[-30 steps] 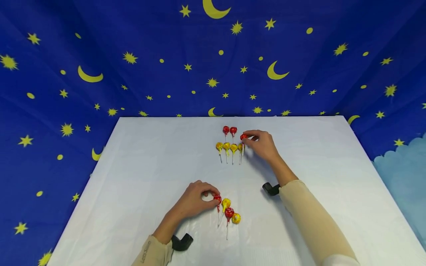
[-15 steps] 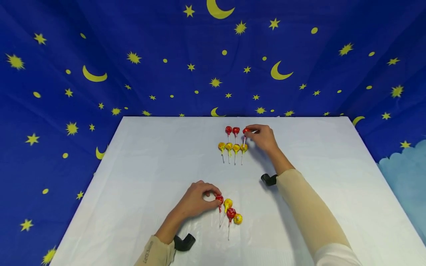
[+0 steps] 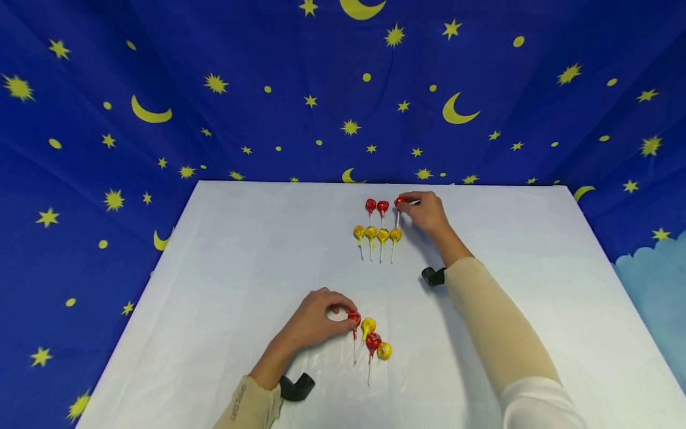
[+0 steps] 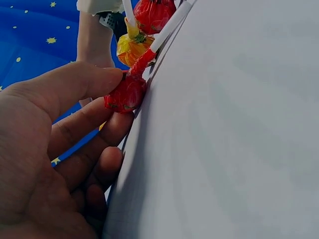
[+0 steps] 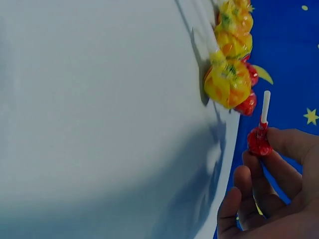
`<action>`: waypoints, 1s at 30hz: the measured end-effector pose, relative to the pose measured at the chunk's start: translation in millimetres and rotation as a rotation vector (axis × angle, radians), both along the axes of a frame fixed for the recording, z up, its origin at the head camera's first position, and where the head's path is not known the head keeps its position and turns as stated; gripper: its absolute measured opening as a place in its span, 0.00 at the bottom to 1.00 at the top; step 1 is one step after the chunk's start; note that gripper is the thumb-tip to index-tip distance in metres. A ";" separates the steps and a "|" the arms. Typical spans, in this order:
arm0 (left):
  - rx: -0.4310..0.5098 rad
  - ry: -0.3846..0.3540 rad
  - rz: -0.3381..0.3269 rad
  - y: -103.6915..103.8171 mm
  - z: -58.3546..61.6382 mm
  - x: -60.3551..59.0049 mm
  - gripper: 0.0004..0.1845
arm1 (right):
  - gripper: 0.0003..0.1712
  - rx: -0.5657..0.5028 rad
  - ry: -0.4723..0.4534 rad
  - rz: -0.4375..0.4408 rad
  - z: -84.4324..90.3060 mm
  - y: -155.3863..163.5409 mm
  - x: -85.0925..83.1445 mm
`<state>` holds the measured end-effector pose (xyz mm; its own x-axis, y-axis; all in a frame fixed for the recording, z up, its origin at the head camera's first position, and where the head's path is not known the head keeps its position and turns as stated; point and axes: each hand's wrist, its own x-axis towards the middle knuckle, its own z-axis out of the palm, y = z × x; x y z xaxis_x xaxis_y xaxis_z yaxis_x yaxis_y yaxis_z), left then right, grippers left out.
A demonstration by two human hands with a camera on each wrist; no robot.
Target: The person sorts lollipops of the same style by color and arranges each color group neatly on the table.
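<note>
My right hand (image 3: 427, 213) pinches a red lollipop (image 5: 259, 142) by its wrapped head, between thumb and fingertips. Its white stick points down toward the rightmost yellow lollipop (image 3: 396, 234). To the left lie two red lollipops (image 3: 377, 206), heads side by side. Below them several yellow lollipops (image 3: 371, 233) form a row, sticks toward me. Closer in, my left hand (image 3: 318, 319) pinches the head of another red lollipop (image 4: 125, 94), which is at the table surface. Beside that one lie a yellow lollipop (image 3: 368, 326), a red lollipop (image 3: 373, 341) and a second yellow lollipop (image 3: 384, 351).
A white-covered table (image 3: 230, 256) lies under everything. Behind it and at the sides hangs a blue cloth (image 3: 300, 65) with yellow moons and stars. Black wrist-worn pieces, one on the left wrist (image 3: 298, 388) and one on the right (image 3: 433, 276), stick out near the sleeves.
My right hand has carried its red lollipop farther back, from over the yellow row to the right of the two red ones. My left hand stays on its lollipop. The head view shifts slightly.
</note>
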<state>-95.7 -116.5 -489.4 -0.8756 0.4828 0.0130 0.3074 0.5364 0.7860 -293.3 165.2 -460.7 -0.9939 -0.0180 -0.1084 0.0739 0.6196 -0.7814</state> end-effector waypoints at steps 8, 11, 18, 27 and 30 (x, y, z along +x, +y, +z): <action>-0.006 -0.029 0.000 -1.0 1.5 0.7 0.08 | 0.21 0.052 -0.037 -0.007 -7.7 -2.2 -8.0; -0.008 -0.031 0.002 -0.2 2.5 0.3 0.08 | 0.21 0.062 -0.029 -0.008 -10.5 -3.9 -9.4; -0.018 -0.032 0.006 -0.1 4.5 -1.0 0.08 | 0.21 0.124 0.001 0.017 -12.0 -9.2 -11.5; -0.018 -0.036 0.007 0.0 3.6 -3.6 0.08 | 0.24 0.124 0.036 0.008 -12.1 -9.9 -9.3; -0.016 -0.041 0.005 -0.3 2.4 -3.2 0.08 | 0.23 0.120 0.030 0.000 -13.2 -10.2 -8.1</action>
<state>-99.0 -116.8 -487.0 -0.8776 0.4784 -0.0307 0.2725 0.5504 0.7892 -301.5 155.0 -473.9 -0.9967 -0.0064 -0.0804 0.0522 0.7087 -0.7036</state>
